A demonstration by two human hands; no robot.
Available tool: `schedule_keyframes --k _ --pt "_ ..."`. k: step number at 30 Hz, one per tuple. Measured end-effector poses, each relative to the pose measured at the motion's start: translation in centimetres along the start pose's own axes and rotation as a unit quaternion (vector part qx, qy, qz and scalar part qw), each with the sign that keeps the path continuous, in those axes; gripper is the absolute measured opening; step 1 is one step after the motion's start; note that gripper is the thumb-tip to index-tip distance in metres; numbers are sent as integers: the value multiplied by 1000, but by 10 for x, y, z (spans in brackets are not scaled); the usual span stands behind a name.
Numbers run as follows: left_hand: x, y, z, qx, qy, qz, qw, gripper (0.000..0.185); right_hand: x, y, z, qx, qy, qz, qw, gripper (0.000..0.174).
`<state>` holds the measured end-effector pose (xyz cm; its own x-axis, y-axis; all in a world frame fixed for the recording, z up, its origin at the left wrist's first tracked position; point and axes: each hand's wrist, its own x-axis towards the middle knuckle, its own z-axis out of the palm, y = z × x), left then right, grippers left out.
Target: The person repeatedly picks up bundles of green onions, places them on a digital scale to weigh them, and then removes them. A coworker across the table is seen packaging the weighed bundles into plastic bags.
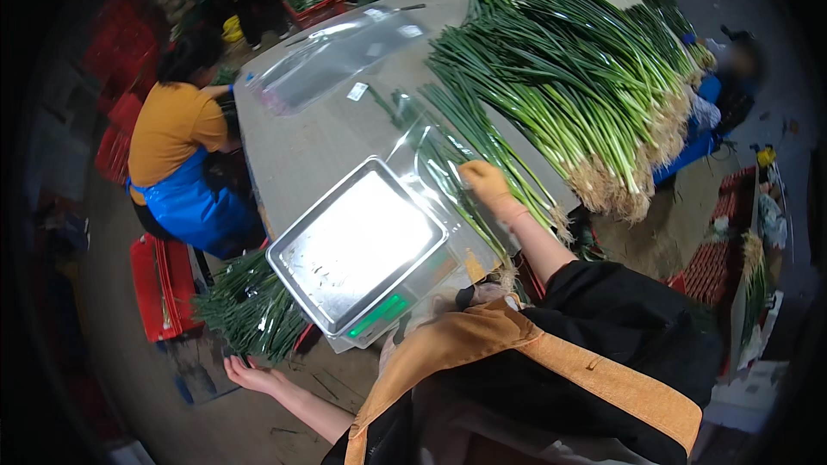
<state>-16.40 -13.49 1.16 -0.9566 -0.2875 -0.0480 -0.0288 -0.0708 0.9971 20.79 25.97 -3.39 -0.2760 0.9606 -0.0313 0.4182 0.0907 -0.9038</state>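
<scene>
My left hand [249,374] is bare and low at the left, palm up. Its fingers are at the leaf tips of a heap of green onions [258,307] beside the scale; leaves partly hide their grip. My right hand [486,184], in a tan glove, is curled at the edge of a clear plastic bag [423,148] on the table. A few green onions [459,197] lie in or under this bag, roots towards me. Left of the bag stands a digital scale [358,245] with a shiny metal pan and a green-lit display.
Large rows of green onions [568,84] cover the right of the grey table [278,155]. Flat clear bags [342,58] lie at its far left. A person in a blue apron [187,200] works at the left edge, near a red crate [161,284]. Other people are farther off.
</scene>
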Motion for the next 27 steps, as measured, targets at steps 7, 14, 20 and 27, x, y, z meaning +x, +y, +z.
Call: schedule_keyframes --k 7,14,20,27 --pt "-56 8 77 -28 -106 21 994 26 -38 137 -123 -387 63 133 910 68" --pt "-78 2 98 5 -182 28 983 27 -51 128 -106 -441 39 170 881 92" --pt "-112 8 124 2 -235 11 972 25 -35 144 -85 -382 -24 144 913 46" --pt "-132 21 124 -2 -253 9 967 23 5 106 -153 -395 25 74 915 37"
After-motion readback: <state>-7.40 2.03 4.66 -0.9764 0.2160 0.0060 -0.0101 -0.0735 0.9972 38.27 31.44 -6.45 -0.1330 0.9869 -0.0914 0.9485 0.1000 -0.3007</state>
